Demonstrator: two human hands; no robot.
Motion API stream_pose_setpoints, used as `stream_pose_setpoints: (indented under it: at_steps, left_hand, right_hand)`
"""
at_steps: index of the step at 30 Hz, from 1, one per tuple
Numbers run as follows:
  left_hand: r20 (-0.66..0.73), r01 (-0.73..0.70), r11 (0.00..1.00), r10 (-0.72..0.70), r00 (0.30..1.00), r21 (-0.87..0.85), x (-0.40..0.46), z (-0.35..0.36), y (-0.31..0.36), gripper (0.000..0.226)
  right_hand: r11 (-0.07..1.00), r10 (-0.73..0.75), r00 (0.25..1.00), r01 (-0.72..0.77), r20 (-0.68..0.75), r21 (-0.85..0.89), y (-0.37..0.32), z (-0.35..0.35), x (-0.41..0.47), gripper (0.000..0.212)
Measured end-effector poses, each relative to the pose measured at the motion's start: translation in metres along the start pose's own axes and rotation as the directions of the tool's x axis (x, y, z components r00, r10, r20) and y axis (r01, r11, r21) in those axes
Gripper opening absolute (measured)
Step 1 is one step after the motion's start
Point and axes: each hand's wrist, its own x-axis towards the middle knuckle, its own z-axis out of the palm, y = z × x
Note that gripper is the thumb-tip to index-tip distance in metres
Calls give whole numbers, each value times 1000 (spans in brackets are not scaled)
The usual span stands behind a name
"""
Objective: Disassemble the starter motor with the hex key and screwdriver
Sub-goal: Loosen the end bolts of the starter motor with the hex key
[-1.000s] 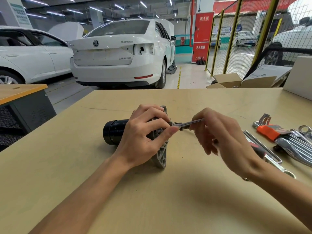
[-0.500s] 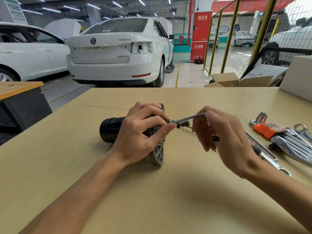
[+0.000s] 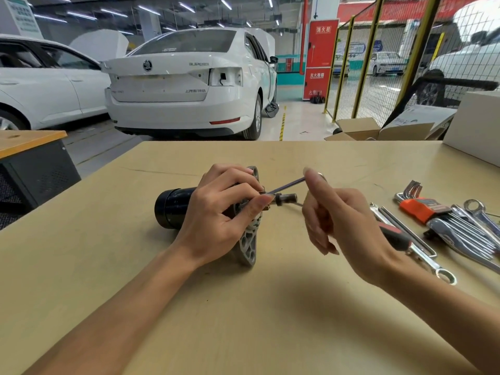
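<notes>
The starter motor (image 3: pixel 173 209), a black cylinder with a grey flange (image 3: pixel 250 246), lies on its side on the wooden table (image 3: pixel 243 320). My left hand (image 3: pixel 219 220) grips the motor body at the flange end, thumb near the shaft. A thin metal hex key (image 3: pixel 286 184) runs from the motor's end up and to the right. My right hand (image 3: pixel 332 220) pinches its outer end between fingertip and thumb. The motor's short dark shaft (image 3: pixel 286 198) sticks out to the right under the key.
To the right lie a red-and-black screwdriver (image 3: pixel 395 234), an orange-holdered hex key set (image 3: pixel 422 209) and several wrenches (image 3: pixel 460 234). A white box (image 3: pixel 476 125) and open cardboard boxes (image 3: pixel 359 128) sit at the table's far right. White cars stand beyond.
My right hand has turned the hex key's outer end upward, from roughly level to angled up and right. My left hand keeps its grip on the motor.
</notes>
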Motion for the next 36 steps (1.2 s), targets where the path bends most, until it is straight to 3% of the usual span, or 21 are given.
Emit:
stream_pose_setpoints:
  at_steps: [5, 12, 23, 26, 28, 32, 36]
  left_hand:
    - [-1, -23, 999, 23, 1000, 39, 0, 0, -2, 27]
    - [4, -24, 999, 24, 1000, 45, 0, -1, -2, 26]
    - [23, -43, 997, 42, 999, 70, 0, -1, -3, 28]
    - [37, -49, 996, 46, 998, 74, -1, -2, -4, 28]
    - [36, -51, 996, 49, 998, 67, -1, -3, -4, 28]
    - [31, -31, 998, 29, 999, 56, -1, -3, -3, 28]
    - [21, -15, 1000, 15, 1000, 14, -1, -3, -1, 29]
  right_hand:
    - [1000, 11, 998, -12, 58, 16, 3, 8, -6, 74]
    - [993, 50, 996, -42, -74, 107, -5, 6, -5, 62]
    - [974, 205, 970, -189, -128, 125, -4, 2, 0, 59]
    - [993, 119, 984, -118, -131, 11, -2, 2, 0, 59]
    - [984, -26, 991, 2, -132, -179, 0, 0, 0, 56]
    - [835, -269, 963, 217, -30, -506, 4, -6, 0, 37]
    - [721, -407, 913, 347, 39, -600, 4, -7, 1, 22]
